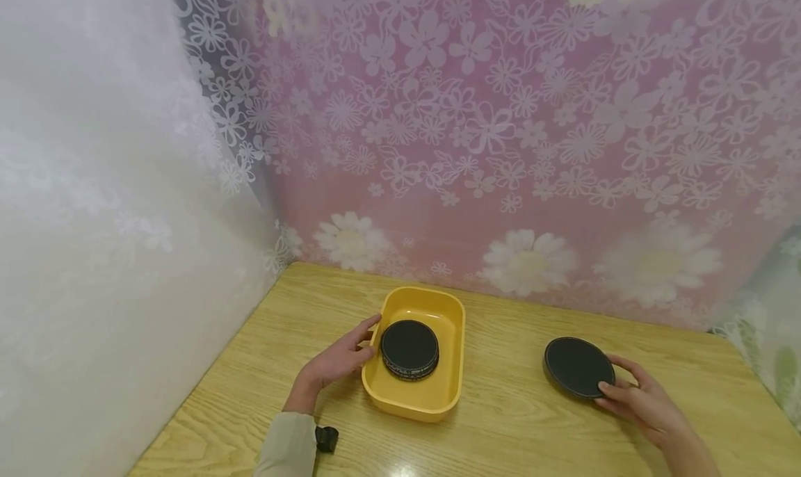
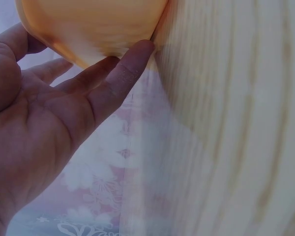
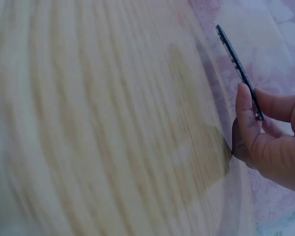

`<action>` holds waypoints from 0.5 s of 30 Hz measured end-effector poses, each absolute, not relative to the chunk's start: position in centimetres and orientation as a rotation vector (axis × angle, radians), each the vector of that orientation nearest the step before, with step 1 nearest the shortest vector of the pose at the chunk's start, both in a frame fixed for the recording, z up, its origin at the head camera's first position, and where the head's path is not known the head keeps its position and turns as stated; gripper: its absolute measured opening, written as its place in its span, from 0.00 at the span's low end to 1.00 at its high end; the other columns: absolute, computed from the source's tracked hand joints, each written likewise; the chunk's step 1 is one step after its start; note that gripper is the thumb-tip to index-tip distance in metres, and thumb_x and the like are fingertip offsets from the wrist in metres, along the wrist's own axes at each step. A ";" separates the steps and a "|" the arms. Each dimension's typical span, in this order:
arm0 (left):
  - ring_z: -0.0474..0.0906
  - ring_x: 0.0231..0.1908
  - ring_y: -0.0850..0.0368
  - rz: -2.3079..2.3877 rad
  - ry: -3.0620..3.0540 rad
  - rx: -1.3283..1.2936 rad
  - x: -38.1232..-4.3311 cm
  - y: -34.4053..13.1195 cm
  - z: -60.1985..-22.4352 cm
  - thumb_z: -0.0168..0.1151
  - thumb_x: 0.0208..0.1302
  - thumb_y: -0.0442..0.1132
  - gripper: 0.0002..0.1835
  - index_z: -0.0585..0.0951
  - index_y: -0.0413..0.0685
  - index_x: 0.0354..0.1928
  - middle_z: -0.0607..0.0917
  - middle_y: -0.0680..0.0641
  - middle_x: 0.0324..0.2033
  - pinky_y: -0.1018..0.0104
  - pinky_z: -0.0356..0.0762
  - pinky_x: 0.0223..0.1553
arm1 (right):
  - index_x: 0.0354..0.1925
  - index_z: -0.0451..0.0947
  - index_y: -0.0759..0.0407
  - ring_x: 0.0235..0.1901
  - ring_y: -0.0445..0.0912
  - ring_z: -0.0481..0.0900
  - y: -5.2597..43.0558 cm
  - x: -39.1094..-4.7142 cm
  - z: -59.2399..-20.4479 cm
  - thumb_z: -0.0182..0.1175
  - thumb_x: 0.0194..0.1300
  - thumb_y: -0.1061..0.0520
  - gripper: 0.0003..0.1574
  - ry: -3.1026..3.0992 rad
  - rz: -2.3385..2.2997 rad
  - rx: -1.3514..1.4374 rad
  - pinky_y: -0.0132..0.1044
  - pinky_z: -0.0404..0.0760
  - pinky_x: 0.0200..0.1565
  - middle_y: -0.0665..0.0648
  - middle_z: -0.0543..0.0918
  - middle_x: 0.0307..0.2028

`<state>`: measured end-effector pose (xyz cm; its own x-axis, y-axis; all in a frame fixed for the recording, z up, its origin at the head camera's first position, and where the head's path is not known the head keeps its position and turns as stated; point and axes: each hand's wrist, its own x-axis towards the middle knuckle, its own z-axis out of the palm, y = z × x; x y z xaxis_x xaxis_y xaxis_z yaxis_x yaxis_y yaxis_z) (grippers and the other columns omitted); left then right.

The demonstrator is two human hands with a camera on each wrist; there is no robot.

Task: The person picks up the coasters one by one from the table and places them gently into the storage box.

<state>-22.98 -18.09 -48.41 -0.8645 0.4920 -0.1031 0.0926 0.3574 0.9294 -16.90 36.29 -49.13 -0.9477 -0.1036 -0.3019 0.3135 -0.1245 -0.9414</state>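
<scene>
A yellow rectangular tray [image 1: 451, 393] with rounded corners and raised walls stands on the wooden table. Inside it lies a stack of round black coasters [image 1: 409, 346]. My left hand [image 1: 341, 359] is at the tray's left side, its extended fingers [image 2: 123, 73] touching the wall from outside. To the right, my right hand [image 1: 644, 400] pinches a black round coaster [image 1: 577, 366] by its near right edge, thumb on top and fingers underneath. Seen edge-on in the right wrist view, this thin coaster [image 3: 238, 69] is held above the table.
The wooden table [image 1: 500, 435] reaches back to a pink flowered cloth [image 1: 438, 150]. A white cloth [image 1: 112, 240] hangs along the left side. A small black object [image 1: 327, 439] sits by the left sleeve [image 1: 289, 446].
</scene>
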 end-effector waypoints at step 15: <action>0.72 0.59 0.43 1.529 2.253 0.519 -22.9 -18.0 -48.2 0.48 0.75 0.40 0.36 0.48 0.55 0.80 0.61 0.33 0.71 0.58 0.74 0.45 | 0.64 0.59 0.39 0.42 0.47 0.86 32.0 -17.7 -48.0 0.58 0.69 0.68 0.36 1.891 -2.119 0.119 0.36 0.83 0.45 0.55 0.81 0.44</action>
<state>-22.87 -18.04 -48.22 -0.8645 0.4937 -0.0940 0.0949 0.3441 0.9341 -17.68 31.98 -48.01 -0.9522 -0.1653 -0.2571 0.2741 -0.0899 -0.9575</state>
